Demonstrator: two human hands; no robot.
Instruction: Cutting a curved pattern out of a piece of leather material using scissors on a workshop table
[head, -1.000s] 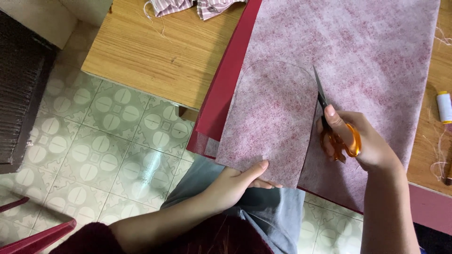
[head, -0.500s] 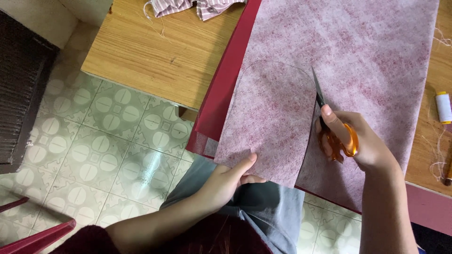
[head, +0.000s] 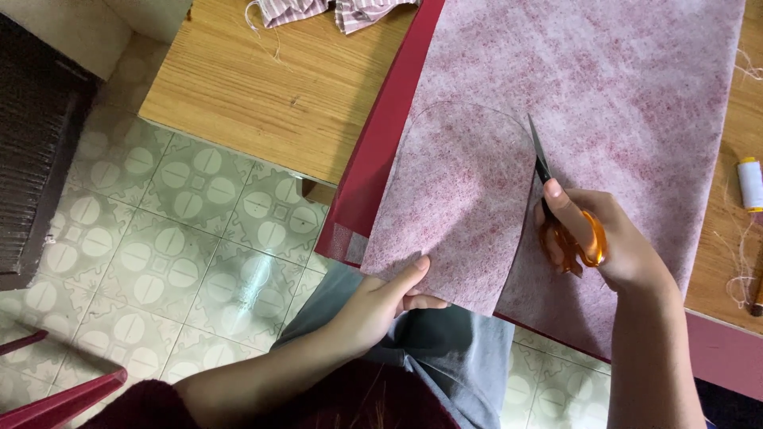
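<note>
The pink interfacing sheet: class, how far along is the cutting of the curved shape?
Done: a cut runs up the right side of the pink interfacing. In hand: the right hand works orange-handled scissors near the top of the drawn curve, and the left hand holds the bottom edge. Left: the arc and left side remain uncut.

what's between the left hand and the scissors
In the head view, only the half-cut flap of pinkish interfacing fabric spans from the left hand at its lower edge to the orange-handled scissors in the right hand.
</note>
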